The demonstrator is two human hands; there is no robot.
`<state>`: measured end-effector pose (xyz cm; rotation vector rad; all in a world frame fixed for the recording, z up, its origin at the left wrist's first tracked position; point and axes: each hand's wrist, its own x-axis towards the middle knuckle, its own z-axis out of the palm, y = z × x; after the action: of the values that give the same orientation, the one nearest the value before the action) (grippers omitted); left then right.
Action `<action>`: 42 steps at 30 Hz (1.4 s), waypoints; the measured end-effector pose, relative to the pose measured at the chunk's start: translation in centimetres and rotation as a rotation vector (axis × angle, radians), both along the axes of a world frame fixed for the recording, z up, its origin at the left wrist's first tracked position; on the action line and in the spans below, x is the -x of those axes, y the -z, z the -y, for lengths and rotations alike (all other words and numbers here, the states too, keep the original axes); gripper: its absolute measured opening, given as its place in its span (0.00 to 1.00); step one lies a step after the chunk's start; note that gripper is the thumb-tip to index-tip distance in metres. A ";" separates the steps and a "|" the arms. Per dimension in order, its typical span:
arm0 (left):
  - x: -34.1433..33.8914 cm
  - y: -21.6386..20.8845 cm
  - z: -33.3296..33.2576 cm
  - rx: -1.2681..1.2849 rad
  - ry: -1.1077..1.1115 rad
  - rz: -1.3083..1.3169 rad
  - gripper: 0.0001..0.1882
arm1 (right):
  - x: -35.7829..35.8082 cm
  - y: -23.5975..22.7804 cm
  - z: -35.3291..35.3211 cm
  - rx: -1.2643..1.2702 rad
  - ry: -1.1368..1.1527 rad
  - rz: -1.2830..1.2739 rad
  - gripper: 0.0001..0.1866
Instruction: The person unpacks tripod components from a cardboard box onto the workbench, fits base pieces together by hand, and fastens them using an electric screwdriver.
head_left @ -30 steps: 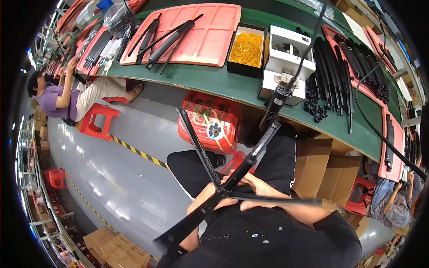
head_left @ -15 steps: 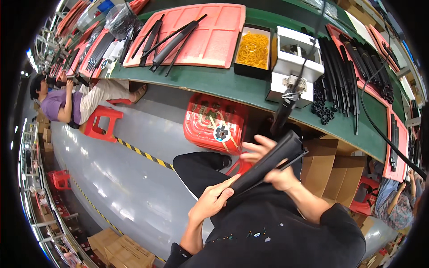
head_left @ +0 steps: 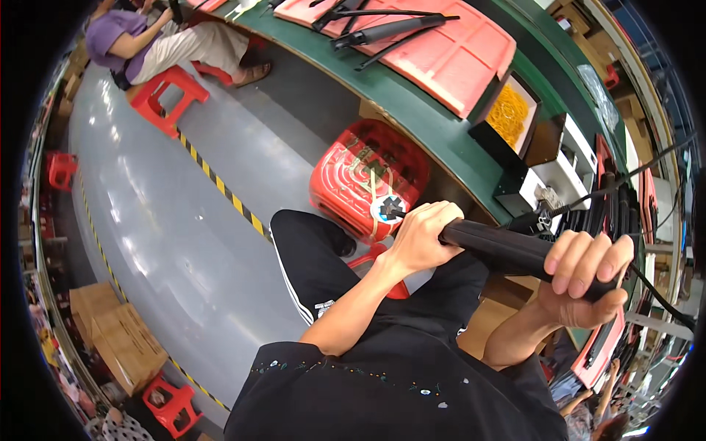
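Observation:
A long black tubular piece (head_left: 500,247) lies across in front of me, above my lap at the right of the view. My left hand (head_left: 428,234) is closed round its left end, the knuckles facing up. Wrapped round its right end is my right hand (head_left: 585,273), fingers over the top and thumb below. A thin tan band, perhaps a rubber band, shows at the outer edge of the right hand. Just beyond my left hand stands a red plastic stool (head_left: 334,187) with yellowish bands and a small black part on its top.
On the green table (head_left: 412,95) lies a pink foam tray (head_left: 474,55) with black tubes. Beside it are a box of yellow rubber bands (head_left: 509,116) and a white fixture (head_left: 577,165). A seated person (head_left: 129,37) works far left. Cardboard boxes (head_left: 121,338) sit lower left.
My view has turned right. The black piece has swung from a steep slant to nearly level. My right hand, blurred beside it before, now grips its right end; my left remains on the other end.

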<state>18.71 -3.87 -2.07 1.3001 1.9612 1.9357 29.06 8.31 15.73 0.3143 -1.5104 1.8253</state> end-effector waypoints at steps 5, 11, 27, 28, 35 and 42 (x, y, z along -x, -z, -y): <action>1.6 3.7 0.5 0.007 -0.018 0.187 0.17 | 4.8 2.3 1.6 0.020 -0.044 0.098 0.19; 3.5 3.8 2.3 -0.051 -0.102 0.056 0.20 | 8.3 7.6 2.6 -0.376 -0.118 0.385 0.20; 2.7 2.0 2.2 -0.075 -0.117 0.171 0.08 | 9.5 9.7 4.5 -0.365 -0.141 0.339 0.14; 2.7 2.1 2.1 -0.069 -0.137 0.156 0.07 | 9.4 9.6 4.5 -0.349 -0.143 0.341 0.14; 2.2 2.9 1.5 -0.122 -0.190 0.123 0.12 | 9.3 10.2 4.3 -0.355 -0.071 0.312 0.13; 1.7 3.6 1.6 -0.132 -0.162 0.153 0.13 | 9.5 11.2 3.9 -0.265 -0.078 0.308 0.14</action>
<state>17.01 -5.50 -5.64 1.0119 1.9476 2.2013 19.54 4.41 4.49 0.2264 -1.9858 1.7947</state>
